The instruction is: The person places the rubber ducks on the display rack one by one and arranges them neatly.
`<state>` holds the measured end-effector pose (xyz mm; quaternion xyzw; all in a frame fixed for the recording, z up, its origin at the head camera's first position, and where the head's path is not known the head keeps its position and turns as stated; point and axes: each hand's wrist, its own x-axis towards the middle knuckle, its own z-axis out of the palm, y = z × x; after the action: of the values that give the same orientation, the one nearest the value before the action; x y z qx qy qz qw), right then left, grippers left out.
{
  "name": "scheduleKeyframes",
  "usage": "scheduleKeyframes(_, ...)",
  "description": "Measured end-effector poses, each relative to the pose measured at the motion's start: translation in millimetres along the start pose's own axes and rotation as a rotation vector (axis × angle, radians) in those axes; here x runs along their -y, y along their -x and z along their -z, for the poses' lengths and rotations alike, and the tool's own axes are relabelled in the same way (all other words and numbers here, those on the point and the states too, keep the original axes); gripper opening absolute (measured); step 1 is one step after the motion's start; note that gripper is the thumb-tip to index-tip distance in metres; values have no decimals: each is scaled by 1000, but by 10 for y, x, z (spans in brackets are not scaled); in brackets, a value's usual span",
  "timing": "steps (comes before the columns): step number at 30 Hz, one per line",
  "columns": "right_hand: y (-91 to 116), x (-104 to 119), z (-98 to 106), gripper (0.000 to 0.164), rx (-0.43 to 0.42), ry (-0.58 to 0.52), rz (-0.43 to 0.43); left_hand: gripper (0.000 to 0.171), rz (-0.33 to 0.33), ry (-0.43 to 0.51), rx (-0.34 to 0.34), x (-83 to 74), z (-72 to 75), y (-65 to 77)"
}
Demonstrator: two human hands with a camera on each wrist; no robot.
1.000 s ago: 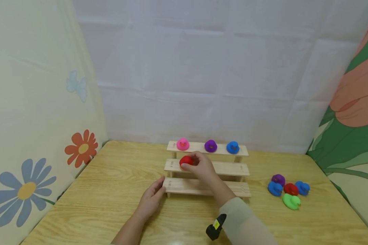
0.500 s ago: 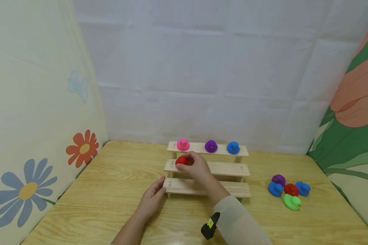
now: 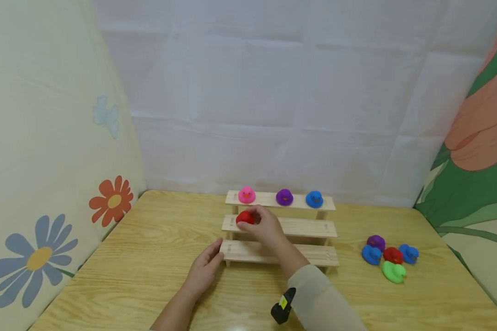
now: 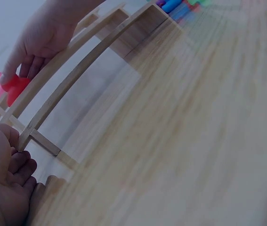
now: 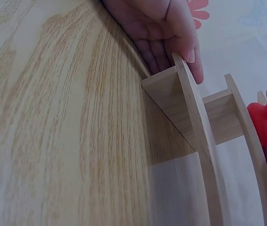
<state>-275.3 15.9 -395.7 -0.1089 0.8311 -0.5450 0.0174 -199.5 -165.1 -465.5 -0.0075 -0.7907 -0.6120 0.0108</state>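
Observation:
My right hand [image 3: 267, 227] pinches a red rubber duck [image 3: 244, 218] between thumb and fingers, at the left end of the middle board of a three-step wooden stand [image 3: 302, 253]. In the left wrist view the red duck [image 4: 15, 88] sits at that board. My left hand [image 3: 205, 269] holds the left end of the lowest board; the right wrist view has its thumb [image 5: 188, 49] against the board's end. On the top board stand a pink duck [image 3: 246, 195], a purple duck [image 3: 284, 197] and a blue duck [image 3: 314, 199].
Right of the stand, a loose group lies on the wooden table [image 3: 149, 257]: a purple duck [image 3: 376, 242], two blue ducks [image 3: 372, 254], a red duck [image 3: 393, 255] and a green duck [image 3: 394, 272]. A white cloth [image 3: 232, 92] hangs behind, with flower-patterned cloths at both sides.
My right hand has shifted slightly left along the middle board with the red duck, then stayed nearly still. The left hand has kept its place.

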Motion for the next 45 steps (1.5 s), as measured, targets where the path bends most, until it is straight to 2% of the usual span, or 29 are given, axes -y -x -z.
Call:
scheduleKeyframes(18,29,-107,106,51,3,-78,16,48,-18,1,-15,59,-25,-70)
scheduleKeyframes(25,65,-216,219,52,-7,-97,36,49,-36,-1,-5,46,-13,-50)
scheduleKeyframes(35,149,-318,401,51,-48,-79,52,48,-26,5,-11,45,-33,-57)
scheduleKeyframes(45,327,-454,682,47,-114,-56,2,49,-17,7,-1,65,-38,-70)
